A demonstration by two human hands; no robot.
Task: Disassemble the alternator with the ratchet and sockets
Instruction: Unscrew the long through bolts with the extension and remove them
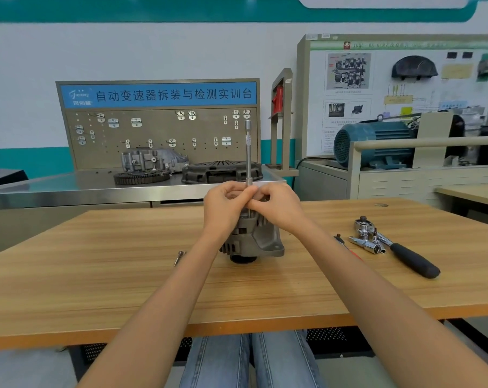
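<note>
A grey alternator (254, 242) stands on the wooden table (125, 275), pulley end down. A long silver extension bar (248, 152) rises upright from its top. My left hand (226, 205) and my right hand (276, 208) meet above the alternator, and the fingers of both curl round the bar's lower end. The socket end of the bar is hidden behind my fingers. A ratchet with a black handle (405, 253) lies to the right beside loose chrome sockets (367, 243).
A loose bolt (179, 257) lies left of the alternator. A small red-handled tool (346, 247) lies at my right forearm. Behind the table stands a steel bench with a clutch cover (223, 170), a gear ring (142, 177) and a pegboard (158, 135).
</note>
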